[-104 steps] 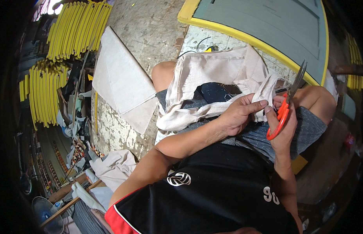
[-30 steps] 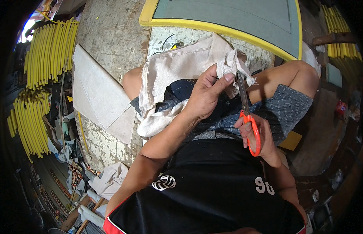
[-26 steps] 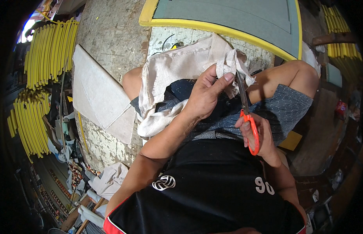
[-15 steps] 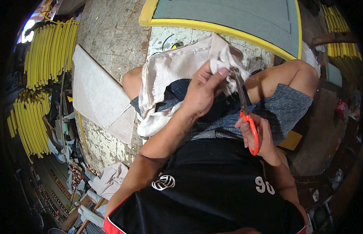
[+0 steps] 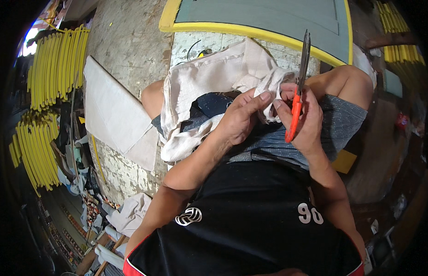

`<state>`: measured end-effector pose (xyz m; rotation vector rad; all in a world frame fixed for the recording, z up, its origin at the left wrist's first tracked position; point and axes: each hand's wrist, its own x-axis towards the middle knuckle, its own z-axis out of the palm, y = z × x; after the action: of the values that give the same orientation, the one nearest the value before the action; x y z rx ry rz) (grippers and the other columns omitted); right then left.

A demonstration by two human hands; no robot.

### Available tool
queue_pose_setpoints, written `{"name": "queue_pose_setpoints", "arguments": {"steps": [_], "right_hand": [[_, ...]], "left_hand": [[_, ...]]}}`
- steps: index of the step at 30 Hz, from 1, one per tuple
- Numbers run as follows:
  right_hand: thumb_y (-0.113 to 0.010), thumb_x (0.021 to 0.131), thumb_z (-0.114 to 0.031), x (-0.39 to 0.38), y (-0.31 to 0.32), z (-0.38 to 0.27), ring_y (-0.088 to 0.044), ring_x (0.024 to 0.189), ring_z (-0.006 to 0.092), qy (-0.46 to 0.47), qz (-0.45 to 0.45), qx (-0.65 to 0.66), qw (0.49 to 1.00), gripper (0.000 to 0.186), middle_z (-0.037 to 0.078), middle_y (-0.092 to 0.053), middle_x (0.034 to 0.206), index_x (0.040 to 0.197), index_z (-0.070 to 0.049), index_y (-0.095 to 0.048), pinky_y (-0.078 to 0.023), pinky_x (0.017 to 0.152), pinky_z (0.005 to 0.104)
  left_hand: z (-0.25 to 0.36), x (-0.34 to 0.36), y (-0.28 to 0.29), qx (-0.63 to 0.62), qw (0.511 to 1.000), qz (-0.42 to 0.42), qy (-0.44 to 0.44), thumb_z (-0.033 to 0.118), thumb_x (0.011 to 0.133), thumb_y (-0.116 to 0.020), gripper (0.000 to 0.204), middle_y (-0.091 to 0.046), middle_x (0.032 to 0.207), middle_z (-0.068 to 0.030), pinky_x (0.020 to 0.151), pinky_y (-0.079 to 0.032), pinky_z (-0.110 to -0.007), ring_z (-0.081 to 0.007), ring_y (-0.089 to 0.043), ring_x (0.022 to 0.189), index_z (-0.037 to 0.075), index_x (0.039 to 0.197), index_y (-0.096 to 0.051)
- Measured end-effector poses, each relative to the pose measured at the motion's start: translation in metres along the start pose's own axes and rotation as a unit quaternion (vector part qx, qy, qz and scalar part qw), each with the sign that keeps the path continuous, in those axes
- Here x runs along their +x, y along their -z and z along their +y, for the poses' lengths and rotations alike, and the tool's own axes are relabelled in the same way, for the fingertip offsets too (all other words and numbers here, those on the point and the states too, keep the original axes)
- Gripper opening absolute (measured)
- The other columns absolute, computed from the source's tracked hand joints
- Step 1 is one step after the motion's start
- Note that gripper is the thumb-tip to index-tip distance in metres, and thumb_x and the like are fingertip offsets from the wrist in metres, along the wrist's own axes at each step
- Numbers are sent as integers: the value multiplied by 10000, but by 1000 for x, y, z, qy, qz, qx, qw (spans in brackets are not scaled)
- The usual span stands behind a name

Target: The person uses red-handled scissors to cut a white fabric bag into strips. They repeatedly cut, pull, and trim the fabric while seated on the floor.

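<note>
Over my crossed legs lies a cream cloth piece (image 5: 202, 78) with an open middle, frayed edges and a bunched band (image 5: 269, 87) at its right. My left hand (image 5: 239, 117) pinches that band between thumb and fingers. Close beside it on the right, my right hand (image 5: 301, 119) grips orange-handled scissors (image 5: 294, 119), their dark blades upright and pointing away from me. Its thumb and forefinger are also at the bunched band, touching or nearly touching it. A folded cream cloth (image 5: 115, 106) lies separately to my left.
I sit on a worn, paint-flecked board (image 5: 126, 37). A grey-green panel with yellow edging (image 5: 255, 14) lies ahead. Yellow hanger-like items (image 5: 55, 60) hang in stacks at left and far right (image 5: 393, 20). Cloth scraps (image 5: 131, 211) and clutter crowd the lower left; a yellow piece (image 5: 343, 161) lies right.
My right hand has risen from low on the right to beside my left hand, swinging the scissors' blades up out of the cloth. My left hand still holds the bunched band, shifted slightly down.
</note>
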<state>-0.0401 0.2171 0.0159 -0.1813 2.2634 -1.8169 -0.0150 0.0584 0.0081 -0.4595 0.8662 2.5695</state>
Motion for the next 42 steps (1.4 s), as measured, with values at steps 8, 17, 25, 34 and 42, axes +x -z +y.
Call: {"name": "queue_pose_setpoints", "arguments": {"steps": [8,17,25,34,42], "right_hand": [[-679,851,-23,-1,6,2,-566,722,108,42,-4,-26,999,212,46,-611,844,1038,5,-583,-488,661,272],[-689,846,-15,2,19,9,-601,774,125,59,2,-22,998,211,73,-616,857,1031,1,-587,-505,700,274],[-719,877,-69,-14,23,-10,-561,760,94,-2,64,-12,998,277,36,-592,849,1117,-8,-594,-472,684,242],[-624,954,-231,-69,35,-14,-482,667,44,-167,-192,168,952,257,-13,-514,778,1059,2,-598,-409,598,218],[-604,971,-366,-71,30,-9,-492,552,44,-205,-195,119,952,349,-2,-539,689,953,-19,-628,-403,493,221]], "left_hand": [[-5,6,37,-59,998,-2,-1,167,976,-603,189,-687,927,-72,719,-468,-237,-128,-620,798,6,1067,-641],[-2,3,23,22,998,-24,47,151,996,-570,197,-679,926,-56,714,-498,-265,-128,-636,809,13,1122,-632],[-4,11,19,-1,999,-24,-36,206,986,-593,238,-684,998,-82,860,-517,-347,-178,-655,912,30,1145,-611],[2,19,16,23,997,-27,-73,209,980,-600,283,-687,1067,-107,870,-533,-368,-195,-664,957,4,1174,-599],[2,16,12,36,995,-18,-95,198,995,-577,274,-692,1096,-105,886,-524,-351,-181,-657,986,16,1200,-591]]}}
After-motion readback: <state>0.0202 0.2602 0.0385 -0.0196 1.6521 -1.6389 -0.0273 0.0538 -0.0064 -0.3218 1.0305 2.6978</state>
